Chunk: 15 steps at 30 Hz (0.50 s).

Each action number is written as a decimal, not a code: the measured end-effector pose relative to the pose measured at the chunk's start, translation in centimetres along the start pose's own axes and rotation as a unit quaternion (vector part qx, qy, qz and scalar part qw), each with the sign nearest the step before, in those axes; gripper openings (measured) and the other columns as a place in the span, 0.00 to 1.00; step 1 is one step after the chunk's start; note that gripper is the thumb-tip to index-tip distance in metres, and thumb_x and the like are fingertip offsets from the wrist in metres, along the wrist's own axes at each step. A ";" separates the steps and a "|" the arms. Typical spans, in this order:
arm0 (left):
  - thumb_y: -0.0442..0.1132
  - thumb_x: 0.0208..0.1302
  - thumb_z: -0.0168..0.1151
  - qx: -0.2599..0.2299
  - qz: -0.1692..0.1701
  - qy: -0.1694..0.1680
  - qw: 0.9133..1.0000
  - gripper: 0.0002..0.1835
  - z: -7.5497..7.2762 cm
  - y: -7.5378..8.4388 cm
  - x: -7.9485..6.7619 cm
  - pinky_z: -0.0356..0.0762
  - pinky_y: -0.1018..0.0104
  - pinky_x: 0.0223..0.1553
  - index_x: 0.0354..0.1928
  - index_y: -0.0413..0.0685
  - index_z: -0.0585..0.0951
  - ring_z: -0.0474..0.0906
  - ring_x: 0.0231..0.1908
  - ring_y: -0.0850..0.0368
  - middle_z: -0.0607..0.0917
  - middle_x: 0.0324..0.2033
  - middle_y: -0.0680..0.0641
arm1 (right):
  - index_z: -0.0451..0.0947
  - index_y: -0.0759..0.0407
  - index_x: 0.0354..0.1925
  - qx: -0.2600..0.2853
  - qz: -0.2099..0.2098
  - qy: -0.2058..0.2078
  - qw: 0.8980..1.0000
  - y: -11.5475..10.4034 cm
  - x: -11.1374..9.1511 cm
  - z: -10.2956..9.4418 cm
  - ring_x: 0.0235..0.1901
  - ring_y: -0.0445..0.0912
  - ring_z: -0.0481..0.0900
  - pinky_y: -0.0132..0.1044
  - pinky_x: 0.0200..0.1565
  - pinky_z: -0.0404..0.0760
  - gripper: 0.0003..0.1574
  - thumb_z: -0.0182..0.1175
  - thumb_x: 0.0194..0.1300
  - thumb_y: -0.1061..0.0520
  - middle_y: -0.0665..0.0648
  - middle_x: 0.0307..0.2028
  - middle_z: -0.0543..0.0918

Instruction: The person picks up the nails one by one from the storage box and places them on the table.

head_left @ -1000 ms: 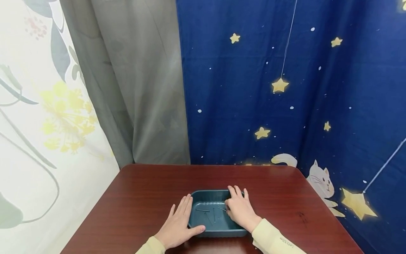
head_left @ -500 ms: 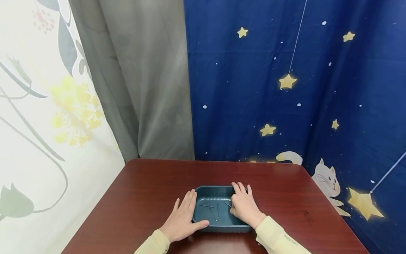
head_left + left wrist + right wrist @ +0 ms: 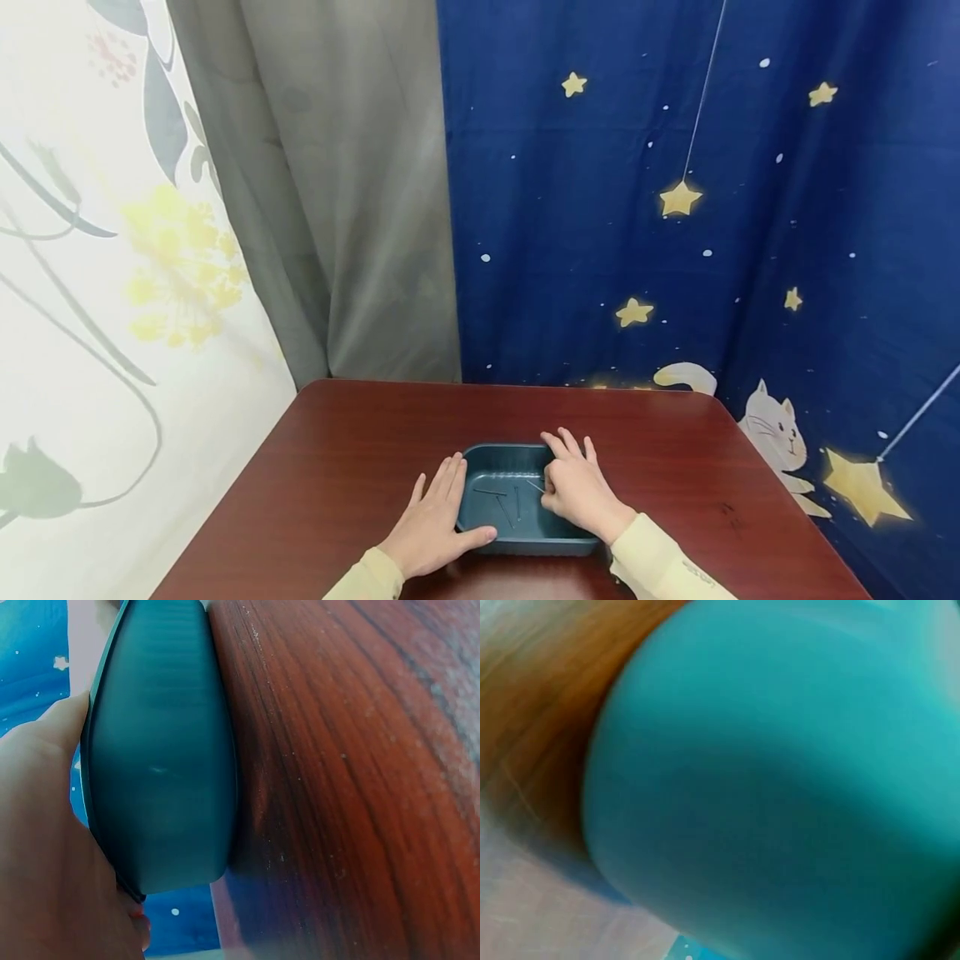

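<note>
A dark teal rectangular tray [image 3: 525, 546] stands on the table in the head view. My left hand [image 3: 431, 525] rests along its left rim with fingers straight and thumb over the near left corner. My right hand [image 3: 585, 493] reaches into the tray's right side. Its thumb and index finger pinch a thin nail [image 3: 535, 485], whose free end points left; the other fingers extend toward the far rim. Several thin dark nails [image 3: 491, 492] lie loose on the tray floor to the left. The left wrist view shows the tray's outer wall [image 3: 161, 765]; the right wrist view is blurred teal tray wall [image 3: 765, 787].
The reddish-brown wooden table [image 3: 375, 425] extends around the tray. Behind it hang a grey curtain [image 3: 390, 208] and a blue starry curtain [image 3: 555, 250]. A white floral curtain [image 3: 90, 333] hangs at the left.
The head view has shifted slightly, so everything sits a little further right. My left hand stays on the rim. The pinched nail's angle shifts slightly in my right fingers; the loose nails lie as before.
</note>
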<state>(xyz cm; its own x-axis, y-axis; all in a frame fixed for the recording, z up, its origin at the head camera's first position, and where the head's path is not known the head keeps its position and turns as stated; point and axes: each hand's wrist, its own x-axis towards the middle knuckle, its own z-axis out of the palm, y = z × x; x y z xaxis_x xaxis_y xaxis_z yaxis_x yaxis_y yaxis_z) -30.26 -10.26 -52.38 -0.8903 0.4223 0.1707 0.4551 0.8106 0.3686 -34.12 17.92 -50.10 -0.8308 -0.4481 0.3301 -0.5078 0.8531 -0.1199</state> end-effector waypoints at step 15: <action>0.79 0.59 0.51 0.001 0.004 0.011 1.000 0.62 0.2 0.0 -0.1 0.43 0.33 0.70 0.79 0.39 0.51 0.44 0.77 0.45 0.50 0.79 0.42 | 0.71 0.36 0.13 -0.038 -0.012 0.051 0.998 0.4 0.4 -4.5 0.76 0.59 0.49 0.73 0.66 0.46 0.21 0.71 0.48 0.56 0.57 0.74 0.64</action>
<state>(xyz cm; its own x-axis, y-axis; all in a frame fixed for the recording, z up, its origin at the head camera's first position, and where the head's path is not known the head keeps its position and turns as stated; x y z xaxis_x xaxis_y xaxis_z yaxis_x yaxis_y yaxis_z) -30.20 -10.24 -52.55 -0.8868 0.4193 0.1942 0.4621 0.8083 0.3648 -33.67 19.27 -45.80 -0.7898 -0.4421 0.4251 -0.5050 0.8621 -0.0417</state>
